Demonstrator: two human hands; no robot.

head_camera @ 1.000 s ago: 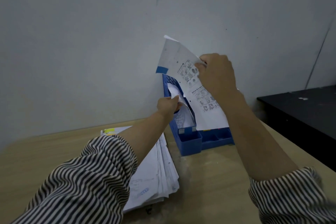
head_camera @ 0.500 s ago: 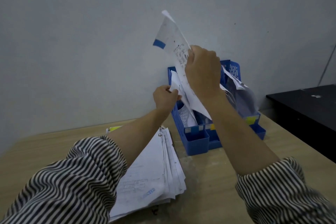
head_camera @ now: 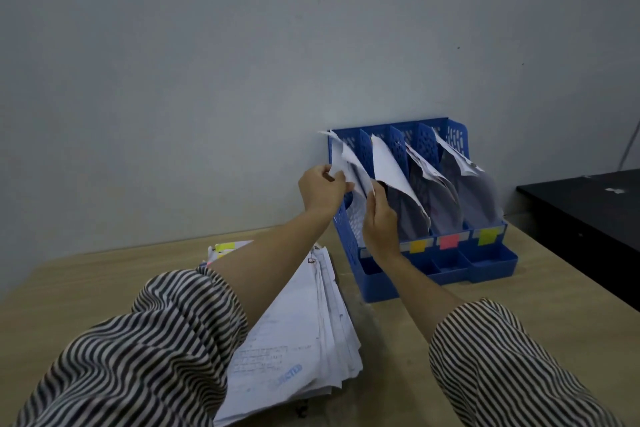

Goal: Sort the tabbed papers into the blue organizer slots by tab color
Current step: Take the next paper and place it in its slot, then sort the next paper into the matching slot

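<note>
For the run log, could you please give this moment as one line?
left hand: pinches papers | right hand: at leftmost slot | organizer: four slots hold papers | stack: unsorted

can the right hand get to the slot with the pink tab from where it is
Probably yes. The right hand rests at the leftmost slots of the blue organizer, and the pink tab sits two slots to its right, with nothing between them but leaning papers.

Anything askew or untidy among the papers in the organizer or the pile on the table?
Yes. The papers in the blue organizer slump and curl forward instead of standing straight, and the paper stack on the table is fanned out with uneven edges. Nothing looks spilled or torn.
</note>
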